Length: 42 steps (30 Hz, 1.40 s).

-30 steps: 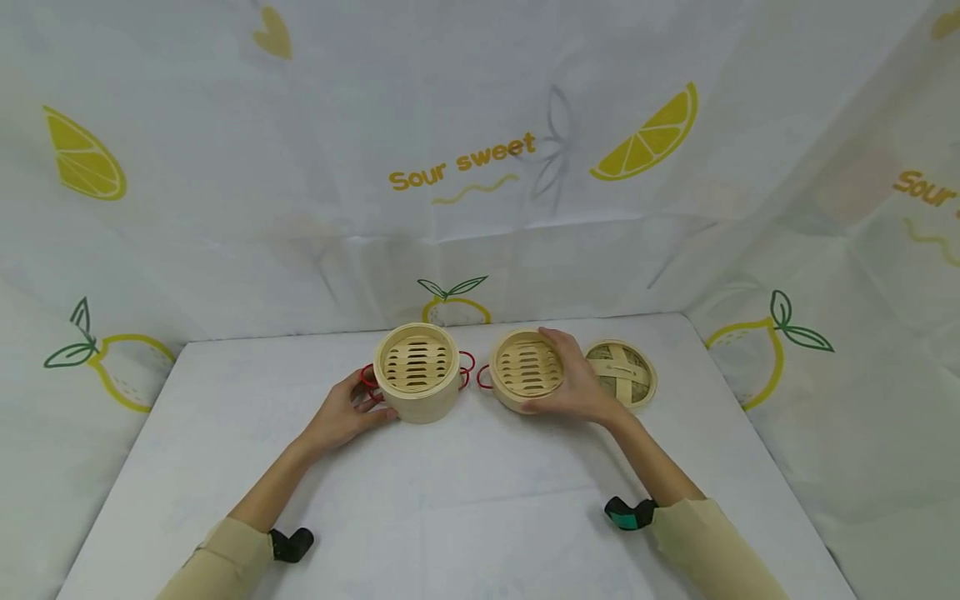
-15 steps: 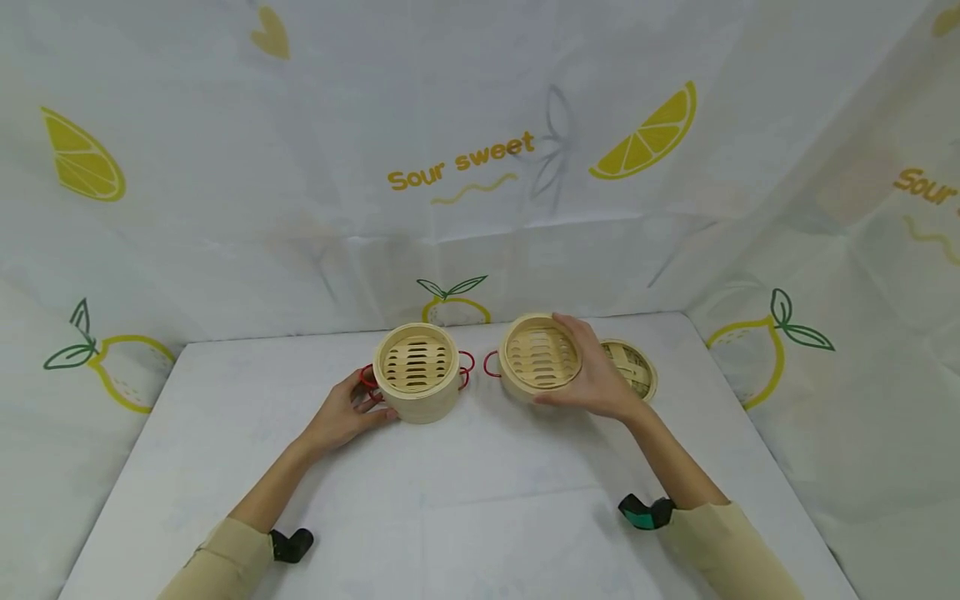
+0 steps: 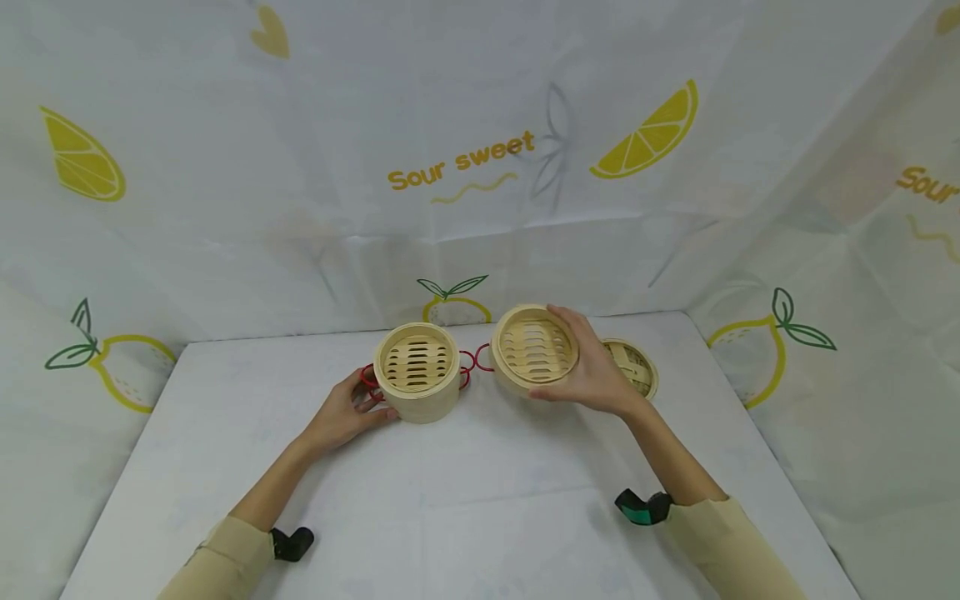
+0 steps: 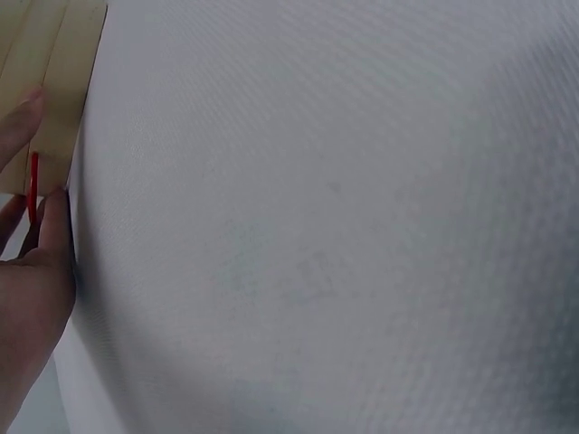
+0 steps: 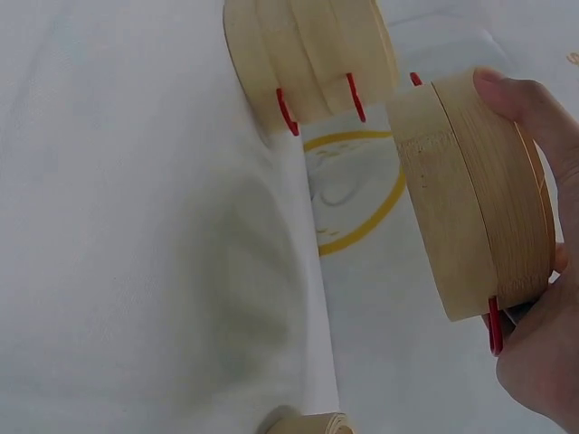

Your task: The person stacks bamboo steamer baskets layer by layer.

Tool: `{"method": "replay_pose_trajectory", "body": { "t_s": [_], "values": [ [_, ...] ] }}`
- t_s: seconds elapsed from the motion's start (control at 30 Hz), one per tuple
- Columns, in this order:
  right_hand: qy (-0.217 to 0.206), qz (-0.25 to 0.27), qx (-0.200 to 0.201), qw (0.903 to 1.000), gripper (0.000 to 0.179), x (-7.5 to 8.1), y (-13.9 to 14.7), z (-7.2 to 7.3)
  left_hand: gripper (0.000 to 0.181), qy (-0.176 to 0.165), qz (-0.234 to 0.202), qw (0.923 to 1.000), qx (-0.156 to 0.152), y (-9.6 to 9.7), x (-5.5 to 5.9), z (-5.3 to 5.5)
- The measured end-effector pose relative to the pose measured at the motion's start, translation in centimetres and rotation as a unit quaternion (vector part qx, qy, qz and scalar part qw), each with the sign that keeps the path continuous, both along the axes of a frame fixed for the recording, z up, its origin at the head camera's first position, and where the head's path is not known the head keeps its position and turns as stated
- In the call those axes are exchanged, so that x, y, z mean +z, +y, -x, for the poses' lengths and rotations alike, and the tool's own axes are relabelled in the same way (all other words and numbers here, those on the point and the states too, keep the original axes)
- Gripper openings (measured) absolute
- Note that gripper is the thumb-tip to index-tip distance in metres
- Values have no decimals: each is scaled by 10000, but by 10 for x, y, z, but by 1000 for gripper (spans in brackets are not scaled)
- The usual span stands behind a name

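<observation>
A bamboo steamer stack (image 3: 417, 371) with red wire handles stands on the white table (image 3: 450, 500). My left hand (image 3: 347, 412) touches its near-left side, fingers by the left red handle (image 4: 33, 185); in the left wrist view the stack's wall (image 4: 45, 81) shows beside a fingertip. My right hand (image 3: 592, 371) grips a single bamboo steamer tier (image 3: 534, 350) by its rim, lifted off the table and tilted, just right of the stack. The right wrist view shows this tier (image 5: 475, 194) from the side, with the stack (image 5: 312, 54) beyond it.
A woven bamboo lid (image 3: 633, 367) lies flat on the table behind my right hand. White cloth printed with lemons (image 3: 652, 137) walls in the back and both sides. The table's near half holds only my forearms.
My right hand has lifted the single tier off the table and carried it up and left toward the stack. The left hand and the stack have stayed still.
</observation>
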State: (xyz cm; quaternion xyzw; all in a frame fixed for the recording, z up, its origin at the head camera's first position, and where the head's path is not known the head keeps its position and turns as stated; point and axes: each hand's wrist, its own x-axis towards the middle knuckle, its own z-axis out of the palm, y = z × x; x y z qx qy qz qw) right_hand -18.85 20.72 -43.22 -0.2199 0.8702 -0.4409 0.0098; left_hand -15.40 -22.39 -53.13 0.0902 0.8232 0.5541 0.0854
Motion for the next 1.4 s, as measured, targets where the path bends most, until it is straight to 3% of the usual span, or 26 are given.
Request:
{"method": "replay_pose_trajectory", "body": {
  "t_s": [0.6,0.83,1.4],
  "values": [
    [-190,266,-26,9995,132,14,-17,2,89,26,89,9999,55,-1,-1,0],
    [-100,368,-79,9992,132,13,-26,3,86,32,112,9999,32,0,0,0],
    [-30,846,216,9962,129,8,-52,1,86,21,191,9998,86,1,1,-1]
  ]
}}
